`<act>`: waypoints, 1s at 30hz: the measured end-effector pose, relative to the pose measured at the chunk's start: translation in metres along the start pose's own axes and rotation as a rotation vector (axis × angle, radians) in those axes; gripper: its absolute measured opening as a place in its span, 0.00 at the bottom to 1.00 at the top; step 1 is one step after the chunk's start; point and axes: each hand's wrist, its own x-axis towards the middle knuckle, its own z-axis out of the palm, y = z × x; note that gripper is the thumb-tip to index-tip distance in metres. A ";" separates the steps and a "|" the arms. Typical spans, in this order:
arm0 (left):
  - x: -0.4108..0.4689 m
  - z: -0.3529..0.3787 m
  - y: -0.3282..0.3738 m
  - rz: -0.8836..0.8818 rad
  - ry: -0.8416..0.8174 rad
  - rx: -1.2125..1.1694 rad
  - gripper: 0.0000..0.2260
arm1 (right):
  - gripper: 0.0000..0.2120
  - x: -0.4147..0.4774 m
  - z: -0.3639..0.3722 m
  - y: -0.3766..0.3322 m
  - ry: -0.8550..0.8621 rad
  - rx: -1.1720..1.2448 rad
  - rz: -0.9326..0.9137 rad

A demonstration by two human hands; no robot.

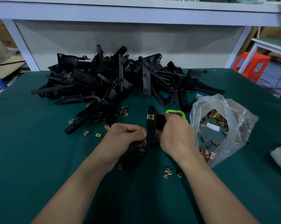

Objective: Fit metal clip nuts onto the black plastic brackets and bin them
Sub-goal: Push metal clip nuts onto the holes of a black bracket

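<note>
Now on the counter: one bracket held between both hands

We look down on a dark green counter (39, 159) that fills most of the frame. Across its far side, from the upper left to the centre right, lies a big tangled pile of black brackets (114, 78). At the centre right, just beside the pile, a clear plastic bag (236, 113) lies open toward us, with many brass-coloured clip nuts inside and spilling out at its mouth.

Our two forearms come in from the bottom edge and meet at the middle of the frame. The left hand (128, 136) has its fingers curled, and its thumb and fingertips pinch the lower left edge of the held bracket (151, 128). Whether it holds anything else we cannot tell. The right hand (175, 135) wraps its fingers round the right side of the same bracket. That bracket stands roughly upright between the hands, above the counter.

Just behind the right hand, a lime-green timer (175, 112) sits on the counter, partly hidden. One fitted clip nut (150, 117) sits across the upper part of the bracket in our hands. Loose clip nuts (167, 171) lie scattered on the counter around and below the hands, singly and in small clusters.
</note>
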 end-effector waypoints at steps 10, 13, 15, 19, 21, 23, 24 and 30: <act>-0.001 0.002 0.002 -0.008 0.062 -0.149 0.12 | 0.08 0.004 0.003 0.005 0.024 0.091 0.039; -0.001 0.004 0.002 -0.009 0.063 -0.121 0.12 | 0.06 0.003 0.004 0.005 0.029 0.095 0.021; -0.001 0.006 0.001 -0.009 0.089 -0.108 0.10 | 0.09 0.002 0.005 0.005 0.032 0.097 0.008; -0.001 0.009 0.001 -0.001 0.147 -0.114 0.09 | 0.11 0.003 0.006 0.006 0.044 0.095 0.016; -0.001 0.012 0.000 0.003 0.165 -0.123 0.10 | 0.12 0.004 0.006 0.007 0.042 0.101 0.032; -0.001 0.015 -0.001 0.015 0.172 -0.121 0.10 | 0.11 0.005 0.005 0.007 0.045 0.101 0.049; -0.002 0.016 -0.001 0.019 0.173 -0.119 0.10 | 0.11 0.005 0.005 0.007 0.045 0.099 0.052; -0.001 0.016 -0.003 0.040 0.199 -0.072 0.10 | 0.05 0.004 0.005 0.005 0.028 0.089 0.049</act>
